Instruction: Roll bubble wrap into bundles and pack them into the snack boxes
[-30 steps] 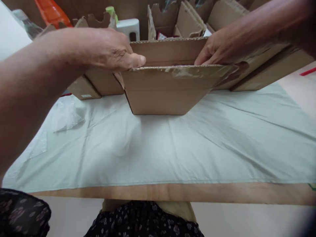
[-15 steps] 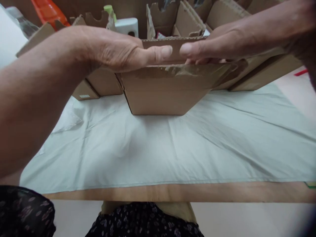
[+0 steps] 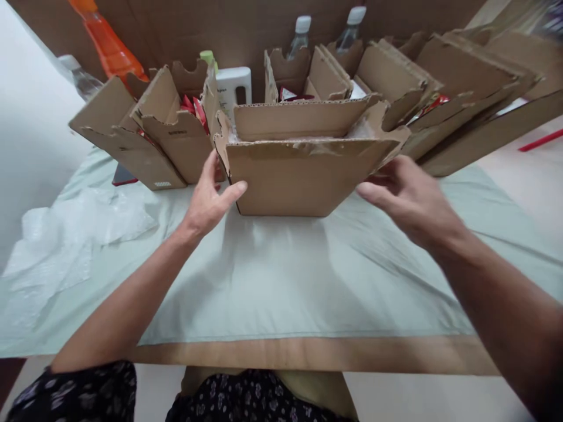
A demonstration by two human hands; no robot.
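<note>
An open cardboard box (image 3: 290,179) stands upright on the pale green cloth, with some clear plastic showing inside its rim. My left hand (image 3: 213,196) is at the box's left side, thumb near the front face and fingers partly hidden behind the edge. At the right side is my right hand (image 3: 407,196), its thumb beside the front corner and its fingers against the side wall. The two hands have the box between them.
Behind stand several other cardboard boxes (image 3: 182,140) with red packets inside, a white jug (image 3: 233,91), an orange bottle (image 3: 109,47) and clear bottles (image 3: 299,38). Bubble wrap (image 3: 74,234) lies at left, and a red stick (image 3: 541,140) at far right.
Both hands have moved down and apart, from over the box's top opening to its left and right sides. The view now takes in more of the boxes behind.
</note>
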